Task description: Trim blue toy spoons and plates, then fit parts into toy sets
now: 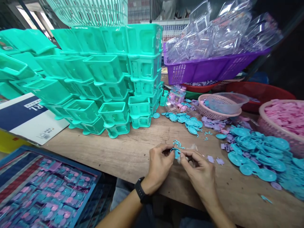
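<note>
Head view: at the far left a blue plastic crate (pixel 93 186) holds packed pink and blue toy sets. Behind it stands a big stack of teal plastic tubs (pixel 104 79). In the middle, over the wooden table (pixel 114 155), the left hand (pixel 158 166) and the right hand (pixel 199 172) pinch one small blue plastic piece (pixel 176 153) together. Right of them, a pink round basket (pixel 209 110) holds a clear bowl, and a purple basket (pixel 209 68) holds clear plastic shells.
</note>
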The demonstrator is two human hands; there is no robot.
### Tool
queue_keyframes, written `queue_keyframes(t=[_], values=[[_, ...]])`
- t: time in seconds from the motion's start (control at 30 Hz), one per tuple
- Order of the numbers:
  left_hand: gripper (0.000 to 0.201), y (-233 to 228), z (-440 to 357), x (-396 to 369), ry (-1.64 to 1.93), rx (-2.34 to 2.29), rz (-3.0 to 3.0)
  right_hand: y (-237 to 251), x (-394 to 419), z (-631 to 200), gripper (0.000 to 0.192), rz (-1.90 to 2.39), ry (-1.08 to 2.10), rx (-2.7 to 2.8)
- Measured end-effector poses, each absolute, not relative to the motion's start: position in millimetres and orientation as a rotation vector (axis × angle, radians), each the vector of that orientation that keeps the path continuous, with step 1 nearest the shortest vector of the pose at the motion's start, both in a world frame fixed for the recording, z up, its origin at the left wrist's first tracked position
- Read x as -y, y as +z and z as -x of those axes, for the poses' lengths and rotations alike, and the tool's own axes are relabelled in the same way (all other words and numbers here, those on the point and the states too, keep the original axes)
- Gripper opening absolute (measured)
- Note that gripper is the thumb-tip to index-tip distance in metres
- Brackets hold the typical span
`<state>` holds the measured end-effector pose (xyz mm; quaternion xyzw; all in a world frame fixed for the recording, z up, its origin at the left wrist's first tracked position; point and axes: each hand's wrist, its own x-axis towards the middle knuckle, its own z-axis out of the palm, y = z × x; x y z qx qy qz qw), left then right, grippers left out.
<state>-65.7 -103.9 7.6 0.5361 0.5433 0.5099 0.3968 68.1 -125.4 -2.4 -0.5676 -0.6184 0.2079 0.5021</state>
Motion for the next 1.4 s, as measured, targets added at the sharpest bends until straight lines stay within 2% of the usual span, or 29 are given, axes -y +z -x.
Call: queue_keyframes(t=[0.53, 0.7, 0.87, 1.07, 1.23, 1.3, 1.4], values=[[0.026, -9.4, 69.7, 105.8, 1.281, -1.399, -1.949, 10.9, 111.5, -71.9, 0.017, 1.313, 0.441, 1.791], [0.035, -18.4, 72.1, 105.5, 1.291, -1.386, -2.133, 16.9, 104.6, -75.6, 0.019, 1.354, 0.466, 1.856], [0.027, -14.2, 73.0, 100.6, 1.269, -1.352, -2.312, 15.2, 106.7, -68.0, 0.018, 1.358, 0.393, 1.819], [0.02, -17.0, 66.8, 100.0, 1.248, -1.328, -2.307, 5.0, 104.2, -60.7, 0.019, 1.401, 0.396, 1.711], [0.03, -18.0, 55.1, 98.5, 1.12, -1.112, -2.287, 3.2, 95.6, -102.4, 0.024, 1.486, 0.462, 1.769], [0.039, -11.2, 44.1, 84.7, 1.035, -1.041, -2.278, 9.5, 94.3, -142.0, 0.026, 1.627, 0.345, 1.654], [0.022, -0.9, 17.8, 45.5, 0.842, -1.093, -2.427, 25.0, 93.1, -219.5, 0.029, 1.912, -0.087, 1.301]])
